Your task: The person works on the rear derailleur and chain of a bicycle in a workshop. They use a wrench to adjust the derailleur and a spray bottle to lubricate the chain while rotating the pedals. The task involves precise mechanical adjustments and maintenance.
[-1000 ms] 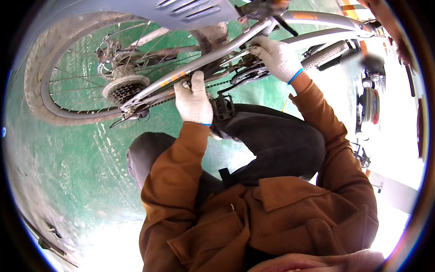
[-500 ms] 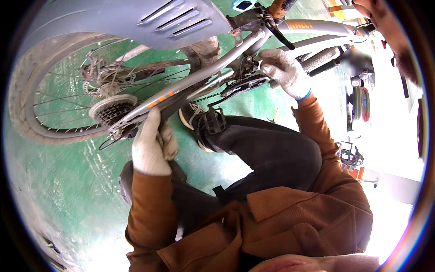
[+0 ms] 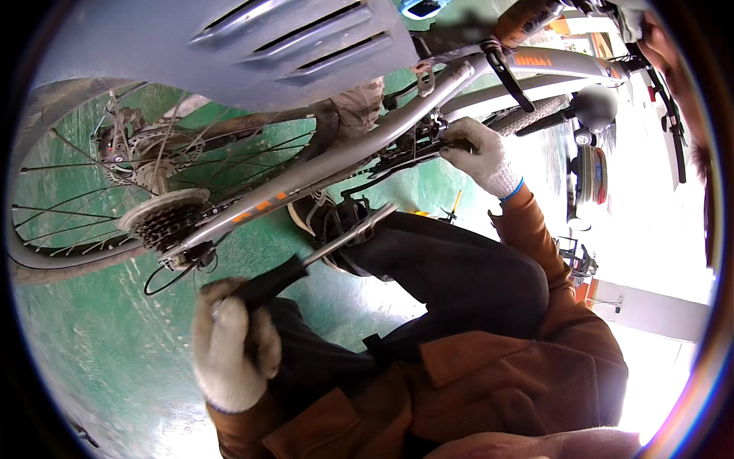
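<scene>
My left hand [image 3: 233, 344], in a white glove, is closed round the black handle of a tool [image 3: 271, 281] with a metal shaft, thicker at its far end. The shaft points up and right, apart from the bicycle; its exact kind is unclear. Ahead lies the bicycle's grey frame [image 3: 306, 172], with the rear cassette [image 3: 164, 222] at the left. My right hand [image 3: 482, 157], also gloved, has its fingers pinched together at the crank and front derailleur area [image 3: 419, 145]. Whatever its fingertips hold is hidden.
A large slotted grey mudguard [image 3: 306, 46] covers the upper left, above the spoked rear wheel [image 3: 69, 264]. A black lever [image 3: 508, 76] hangs from the frame. A pedal [image 3: 352, 214] sits close to my bent leg [image 3: 459, 260]. Another person is at the upper right.
My left hand has drawn back from the frame near the rear wheel, down and left, and the tool now shows in it. My right hand has dropped slightly. The bicycle appears lower left.
</scene>
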`<state>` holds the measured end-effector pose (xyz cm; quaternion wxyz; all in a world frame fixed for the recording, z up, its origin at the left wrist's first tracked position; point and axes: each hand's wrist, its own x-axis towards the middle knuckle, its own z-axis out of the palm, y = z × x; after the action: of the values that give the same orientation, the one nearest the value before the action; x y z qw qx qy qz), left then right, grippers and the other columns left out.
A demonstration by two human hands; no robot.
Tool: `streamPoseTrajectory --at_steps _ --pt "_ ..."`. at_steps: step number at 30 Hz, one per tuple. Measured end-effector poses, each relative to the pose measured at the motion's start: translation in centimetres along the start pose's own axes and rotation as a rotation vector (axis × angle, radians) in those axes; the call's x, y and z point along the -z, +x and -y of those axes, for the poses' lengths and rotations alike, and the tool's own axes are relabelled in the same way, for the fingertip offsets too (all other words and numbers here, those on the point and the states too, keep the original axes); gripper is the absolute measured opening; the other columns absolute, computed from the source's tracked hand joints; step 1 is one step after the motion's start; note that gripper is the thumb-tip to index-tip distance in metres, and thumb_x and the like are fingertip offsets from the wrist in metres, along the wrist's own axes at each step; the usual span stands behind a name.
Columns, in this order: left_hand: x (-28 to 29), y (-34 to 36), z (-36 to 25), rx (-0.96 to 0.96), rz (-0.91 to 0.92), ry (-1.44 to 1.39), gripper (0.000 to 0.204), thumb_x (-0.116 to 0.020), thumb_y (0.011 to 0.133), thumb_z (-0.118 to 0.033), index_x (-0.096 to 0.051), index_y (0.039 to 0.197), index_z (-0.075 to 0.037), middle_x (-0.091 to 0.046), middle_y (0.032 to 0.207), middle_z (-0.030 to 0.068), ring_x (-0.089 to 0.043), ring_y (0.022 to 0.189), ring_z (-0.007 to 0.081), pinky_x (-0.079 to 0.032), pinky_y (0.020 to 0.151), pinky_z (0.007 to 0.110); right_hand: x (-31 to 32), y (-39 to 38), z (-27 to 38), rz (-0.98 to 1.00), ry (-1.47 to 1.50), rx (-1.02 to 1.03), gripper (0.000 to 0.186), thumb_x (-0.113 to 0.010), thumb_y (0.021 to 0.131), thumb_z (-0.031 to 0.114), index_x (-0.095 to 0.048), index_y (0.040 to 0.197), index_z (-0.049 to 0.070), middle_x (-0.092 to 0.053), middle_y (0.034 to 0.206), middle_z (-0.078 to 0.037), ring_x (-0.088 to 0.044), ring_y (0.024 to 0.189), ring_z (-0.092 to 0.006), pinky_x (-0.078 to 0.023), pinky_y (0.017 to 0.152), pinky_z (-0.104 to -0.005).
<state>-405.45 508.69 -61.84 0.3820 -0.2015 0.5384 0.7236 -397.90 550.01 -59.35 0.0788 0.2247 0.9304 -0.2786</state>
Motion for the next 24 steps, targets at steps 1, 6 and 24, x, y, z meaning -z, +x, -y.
streamPoseTrajectory --at_steps 1,6,24 --pt "1.8 -0.2 -0.1 -0.051 0.025 0.014 0.052 -0.056 0.106 -0.045 -0.053 0.12 0.005 -0.044 0.062 0.0022 -0.034 0.036 0.0092 -0.022 0.033 0.025 0.1 0.0 0.1 0.002 -0.013 0.006 0.025 -0.075 0.086 0.007 -0.072 0.11 -0.001 -0.068 0.1 -0.009 -0.067 0.091 -0.0157 -0.054 0.085 -0.03" --pt "13.8 -0.2 1.6 -0.301 0.226 -0.161 0.053 -0.06 0.106 -0.044 -0.051 0.126 0.005 -0.042 0.061 0.0039 -0.03 0.034 0.0091 -0.024 0.029 0.024 0.4 0.1 0.0 0.033 0.016 0.0 0.026 -0.076 0.086 0.007 -0.071 0.11 -0.002 -0.068 0.099 -0.009 -0.066 0.091 -0.0144 -0.054 0.084 -0.0296" --pt "32.3 3.3 28.2 0.326 -0.675 -0.119 0.063 -0.068 0.093 -0.056 -0.068 0.127 -0.003 -0.074 0.117 0.0171 -0.071 0.106 0.0349 -0.056 0.091 0.048 -8.4 0.0 -3.3 0.734 0.049 -0.193 0.073 -0.052 0.1 0.065 -0.069 0.127 -0.001 -0.073 0.096 -0.018 -0.068 0.088 -0.0323 -0.053 0.089 -0.0414"
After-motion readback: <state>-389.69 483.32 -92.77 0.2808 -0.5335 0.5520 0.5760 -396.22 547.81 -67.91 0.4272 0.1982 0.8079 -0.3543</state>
